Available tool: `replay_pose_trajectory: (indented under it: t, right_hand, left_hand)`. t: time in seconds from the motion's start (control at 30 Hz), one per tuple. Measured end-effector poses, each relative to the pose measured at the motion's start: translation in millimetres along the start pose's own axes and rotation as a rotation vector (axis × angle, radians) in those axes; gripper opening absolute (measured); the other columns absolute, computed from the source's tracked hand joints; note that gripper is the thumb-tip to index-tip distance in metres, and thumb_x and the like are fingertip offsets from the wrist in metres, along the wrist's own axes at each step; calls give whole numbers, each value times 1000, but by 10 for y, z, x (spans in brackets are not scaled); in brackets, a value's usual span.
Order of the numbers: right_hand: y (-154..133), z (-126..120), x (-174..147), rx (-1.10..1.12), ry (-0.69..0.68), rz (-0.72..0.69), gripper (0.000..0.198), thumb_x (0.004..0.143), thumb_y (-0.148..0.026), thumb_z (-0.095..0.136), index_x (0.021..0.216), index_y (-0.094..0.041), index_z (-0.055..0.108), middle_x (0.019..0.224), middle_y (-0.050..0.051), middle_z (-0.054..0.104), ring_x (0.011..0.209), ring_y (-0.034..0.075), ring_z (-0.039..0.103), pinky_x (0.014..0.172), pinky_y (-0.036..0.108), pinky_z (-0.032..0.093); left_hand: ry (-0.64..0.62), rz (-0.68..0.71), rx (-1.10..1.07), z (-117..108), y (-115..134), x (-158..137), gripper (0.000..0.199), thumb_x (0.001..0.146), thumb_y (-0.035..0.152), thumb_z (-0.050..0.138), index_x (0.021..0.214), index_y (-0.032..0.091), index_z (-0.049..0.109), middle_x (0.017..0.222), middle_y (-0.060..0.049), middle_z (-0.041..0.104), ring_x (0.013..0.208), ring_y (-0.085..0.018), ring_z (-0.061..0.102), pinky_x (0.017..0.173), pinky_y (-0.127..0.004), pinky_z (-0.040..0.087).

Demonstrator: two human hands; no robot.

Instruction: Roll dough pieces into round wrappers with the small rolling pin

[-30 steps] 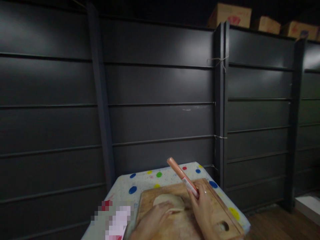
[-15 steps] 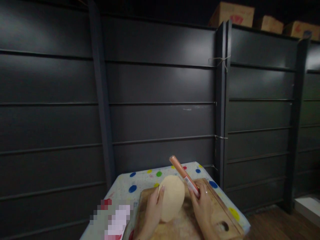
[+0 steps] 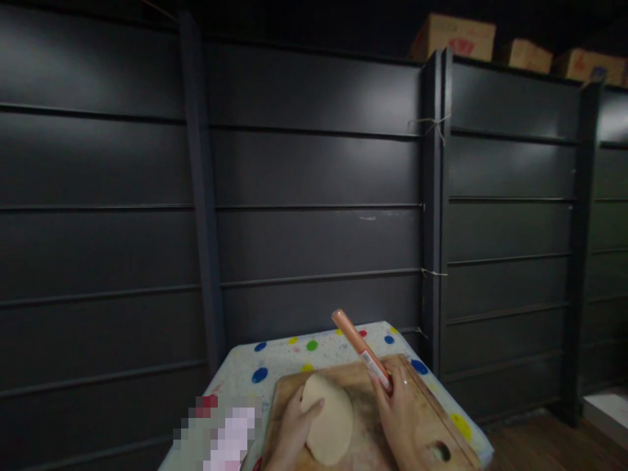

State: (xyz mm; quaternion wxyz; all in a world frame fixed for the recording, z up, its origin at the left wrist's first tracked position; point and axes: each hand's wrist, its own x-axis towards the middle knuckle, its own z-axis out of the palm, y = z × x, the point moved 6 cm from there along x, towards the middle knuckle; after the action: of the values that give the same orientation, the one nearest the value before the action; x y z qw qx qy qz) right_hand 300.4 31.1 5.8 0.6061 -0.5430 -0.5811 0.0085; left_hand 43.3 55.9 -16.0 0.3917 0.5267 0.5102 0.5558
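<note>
Our left hand point(image 3: 293, 422) has a proper pinch on the pale dough disc point(image 3: 330, 428), thumb laid over its face and the other fingers tucked behind at the left edge, while our right hand point(image 3: 396, 396) is wrapped around the near end of an orange-brown rolling pin point(image 3: 349, 329) with a white label on it. So what's new: a second ago that disc was lying on the wooden board point(image 3: 366, 411) under our left hand, then it got lifted up on edge, and now it's tipped lower and nearer, with its wide face towards us. It's over the left half of the board; we honestly can't tell if its near edge is touching the wood. The pin has hardly budged, still angled up to the far left, clear of the dough. We'd read that as the work being all in the left hand right now, turning or shifting the disc, with the pin just parked in our fist. Underneath it all is the spotty tablecloth point(image 3: 240, 358), up near the dark wall point(image 3: 314, 242).
</note>
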Motion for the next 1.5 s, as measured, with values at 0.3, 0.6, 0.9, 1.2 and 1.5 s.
replay_pose_trajectory:
  t: [0.3, 0.6, 0.9, 1.2, 1.5]
  right_hand:
    - [-13, -1, -3, -27, 16, -14, 42, 93, -60, 47, 105, -23, 62, 93, 8, 72, 82, 26, 66, 71, 35, 48]
    - [-27, -14, -5, -46, 17, -22, 44, 92, -62, 46, 106, -24, 62, 94, 8, 72, 82, 26, 67, 71, 35, 48]
    - [-85, -18, 6, -60, -24, -40, 36, 92, -57, 48, 101, -25, 63, 94, 7, 72, 84, 26, 67, 71, 35, 48]
    - [-38, 36, 19, -23, -84, -57, 36, 92, -54, 48, 105, -24, 64, 101, 9, 71, 91, 26, 65, 80, 36, 48]
    - [-30, 40, -6, -80, -75, -35, 40, 91, -59, 46, 101, -25, 64, 97, 8, 71, 85, 27, 65, 73, 37, 47]
  left_hand:
    - [-20, 174, 466, -34, -238, 118, 62, 76, 38, 57, 132, 12, 53, 133, -15, 63, 127, -29, 55, 109, -40, 42]
    - [-150, 215, 1169, 67, 78, -37, 56, 91, 31, 47, 143, 11, 42, 105, -14, 74, 100, -28, 70, 87, -36, 51]
    - [-249, 527, 1248, 185, 266, -244, 59, 88, 29, 54, 145, 21, 46, 153, -8, 45, 141, -29, 39, 118, -48, 31]
    - [-411, 470, 1108, 471, 54, -496, 61, 91, 38, 49, 148, 20, 42, 155, -9, 41, 143, -27, 35, 121, -46, 27]
    - [-324, 338, 1083, 363, 150, -580, 61, 86, 40, 53, 141, 12, 53, 149, -17, 47, 137, -35, 44, 115, -50, 35]
